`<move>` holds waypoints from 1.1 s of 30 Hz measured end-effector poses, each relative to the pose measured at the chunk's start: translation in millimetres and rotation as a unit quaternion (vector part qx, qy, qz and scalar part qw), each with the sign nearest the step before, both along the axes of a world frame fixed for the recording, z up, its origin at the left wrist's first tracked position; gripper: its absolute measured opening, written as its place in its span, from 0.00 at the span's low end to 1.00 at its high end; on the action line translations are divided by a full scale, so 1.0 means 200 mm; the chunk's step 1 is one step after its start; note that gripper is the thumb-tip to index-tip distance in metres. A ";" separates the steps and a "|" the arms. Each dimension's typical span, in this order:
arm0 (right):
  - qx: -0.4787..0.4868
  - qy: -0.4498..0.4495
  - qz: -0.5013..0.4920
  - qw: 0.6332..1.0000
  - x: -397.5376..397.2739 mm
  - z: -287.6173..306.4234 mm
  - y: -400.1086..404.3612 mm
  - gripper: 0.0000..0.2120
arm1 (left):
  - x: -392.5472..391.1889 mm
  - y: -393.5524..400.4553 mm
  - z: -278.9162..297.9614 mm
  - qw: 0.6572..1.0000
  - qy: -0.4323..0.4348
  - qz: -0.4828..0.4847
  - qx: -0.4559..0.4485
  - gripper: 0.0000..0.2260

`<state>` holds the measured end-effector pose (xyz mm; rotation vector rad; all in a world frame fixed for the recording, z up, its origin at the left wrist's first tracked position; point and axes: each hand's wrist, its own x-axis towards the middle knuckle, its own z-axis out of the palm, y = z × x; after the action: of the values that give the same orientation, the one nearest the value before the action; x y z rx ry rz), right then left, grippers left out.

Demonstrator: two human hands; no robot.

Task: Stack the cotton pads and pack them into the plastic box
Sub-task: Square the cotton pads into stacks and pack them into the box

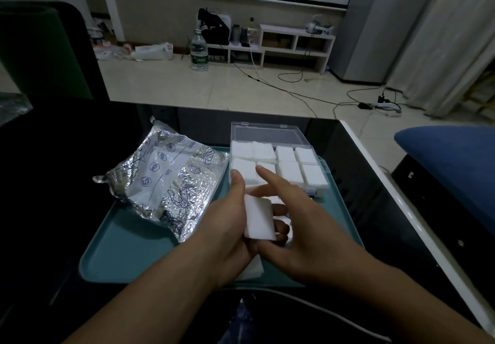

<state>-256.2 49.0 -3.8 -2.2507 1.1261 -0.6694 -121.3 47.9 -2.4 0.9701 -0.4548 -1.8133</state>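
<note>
A: How far along are we?

B: Far, we judge. The plastic box [278,164] sits open at the far end of the teal tray [128,252], and all eight compartments we can see already hold white cotton pads [290,171]. Our left hand [227,225] grips a small stack of pads [259,220] above the tray, thumb along its far edge, fingers curled beneath.

A: And our right hand [297,233]?

B: It holds nothing; the fingers lie straight, the forefinger reaching toward the box, the others resting against the stack as if squaring it.

A: What is left?

B: This stack has to go in, and a few loose pads [253,268] lie on the tray under our left wrist. The lid is not yet closed. Whether the foil bag [166,183] on the tray's left side holds more, we cannot tell.

A: And around us?

B: The tray rests on a dark glossy tabletop [380,191] with a white edge. Beyond it we see a pale tiled floor [187,83] with trailing cables, a water bottle [199,50], a low white shelf [294,45], and a projection screen on the wall. The room is dim.
</note>
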 end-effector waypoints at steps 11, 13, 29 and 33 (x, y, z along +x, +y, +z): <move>0.048 -0.048 -0.017 0.998 0.01 0.04 -0.01 0.48 | -0.02 0.01 -0.01 0.999 -0.009 0.031 -0.034 0.25; 0.062 -0.052 -0.010 0.997 0.00 0.05 0.00 0.47 | -0.02 0.01 -0.01 0.999 -0.016 0.033 -0.037 0.24; -0.015 0.029 0.004 0.999 0.00 -0.03 -0.02 0.46 | -0.04 0.02 -0.08 0.984 -0.098 -0.020 -0.146 0.08; -0.058 0.031 0.028 0.997 0.02 -0.04 -0.02 0.42 | -0.02 0.01 -0.08 0.985 -0.096 -0.020 -0.143 0.08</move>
<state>-252.9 45.8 -12.0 -2.4060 1.0738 -0.6620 -125.8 50.5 -18.5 0.9417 -0.8356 -1.6386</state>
